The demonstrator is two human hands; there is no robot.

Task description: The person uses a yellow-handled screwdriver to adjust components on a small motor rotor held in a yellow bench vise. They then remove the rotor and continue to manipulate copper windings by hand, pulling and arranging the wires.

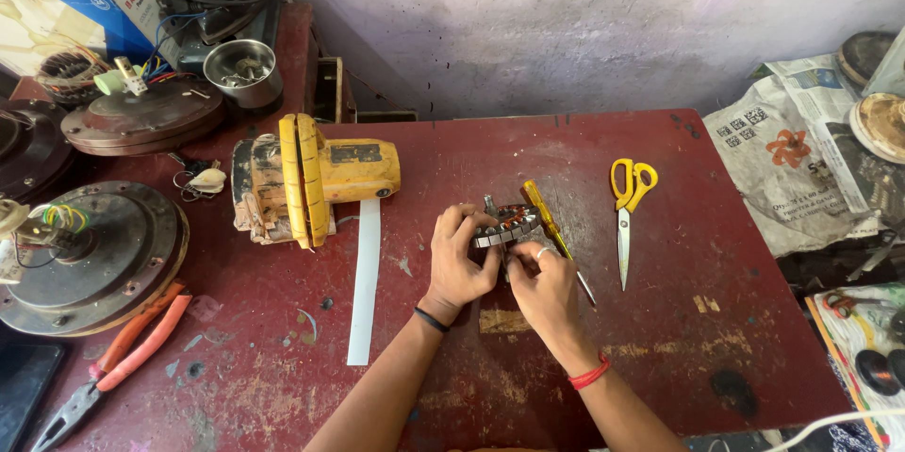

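Single view, from my head. It looks steeply down on the red table [660,320], close, facing the wall [584,18].

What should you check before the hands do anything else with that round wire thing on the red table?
1. Both hands on the part: the left hand and right hand both grip the small round stator. Ok.
2. Part steady on the red table: cannot tell whether it rests there or is lifted.
3. Yellow screwdriver close by: it lies right beside the stator, by the right hand. Ok.
4. Scissors out of the way: they lie apart, to the right, blades shut. Ok.
5. White strip within reach: it lies flat to the left of the hands. Ok.
6. Copper windings undamaged: too small to tell.
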